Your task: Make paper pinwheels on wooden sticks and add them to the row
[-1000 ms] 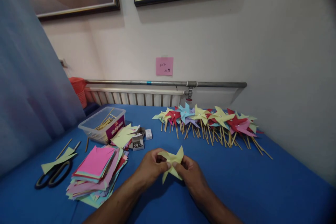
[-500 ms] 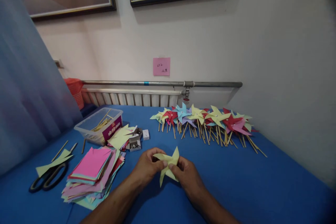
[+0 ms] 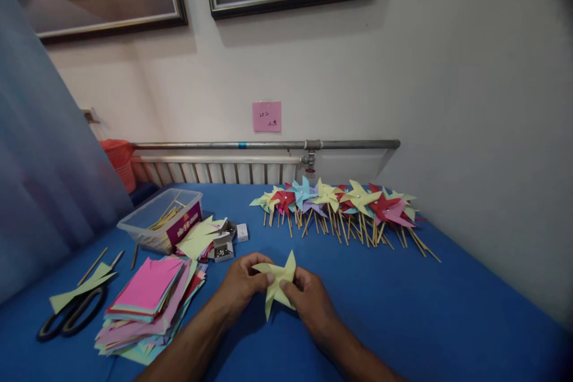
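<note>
Between my hands is a pale yellow paper pinwheel (image 3: pixel 278 287) with pointed blades, raised over the blue table (image 3: pixel 358 310). My left hand (image 3: pixel 245 279) pinches its left side, the thumb near the middle. From the right, my right hand (image 3: pixel 311 298) grips it too, with its thumb pressed close to the centre. The fingers behind the paper are hidden, and no stick shows on this pinwheel. Beyond my left hand stands a small open box of metal pins (image 3: pixel 224 249), beside a small white box (image 3: pixel 242 232).
Finished pinwheels on sticks (image 3: pixel 358 197) lie in a row at the back. Left are a stack of coloured paper (image 3: pixel 145 286), scissors (image 3: pixel 83 313) under yellow paper scraps, and a clear plastic tub (image 3: pixel 147 212) of sticks. A curtain (image 3: pixel 54 161) hangs at far left.
The whole view has shifted slightly, so things appear a little further left. Both hands keep their hold on the yellow pinwheel, with barely any change of grip.
</note>
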The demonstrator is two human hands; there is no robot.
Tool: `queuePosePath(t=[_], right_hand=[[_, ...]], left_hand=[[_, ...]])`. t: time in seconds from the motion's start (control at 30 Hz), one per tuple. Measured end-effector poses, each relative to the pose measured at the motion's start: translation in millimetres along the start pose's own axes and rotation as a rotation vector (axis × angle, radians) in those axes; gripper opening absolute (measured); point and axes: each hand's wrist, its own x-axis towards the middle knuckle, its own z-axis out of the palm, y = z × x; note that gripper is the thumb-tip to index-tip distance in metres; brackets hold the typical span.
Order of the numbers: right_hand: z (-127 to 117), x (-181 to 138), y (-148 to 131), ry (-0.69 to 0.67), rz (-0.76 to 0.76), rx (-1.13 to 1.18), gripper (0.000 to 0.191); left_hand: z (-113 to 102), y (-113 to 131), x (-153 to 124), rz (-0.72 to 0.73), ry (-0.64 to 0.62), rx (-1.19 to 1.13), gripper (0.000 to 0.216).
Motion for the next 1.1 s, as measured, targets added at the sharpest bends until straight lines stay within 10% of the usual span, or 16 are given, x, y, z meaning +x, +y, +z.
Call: queuePosePath(t=[1.1], right_hand=[[6,-4,-23,-0.057,0.048,0.042,0.027]], left_hand=[[2,-11,2,0.07,0.033,0.163,0.023]])
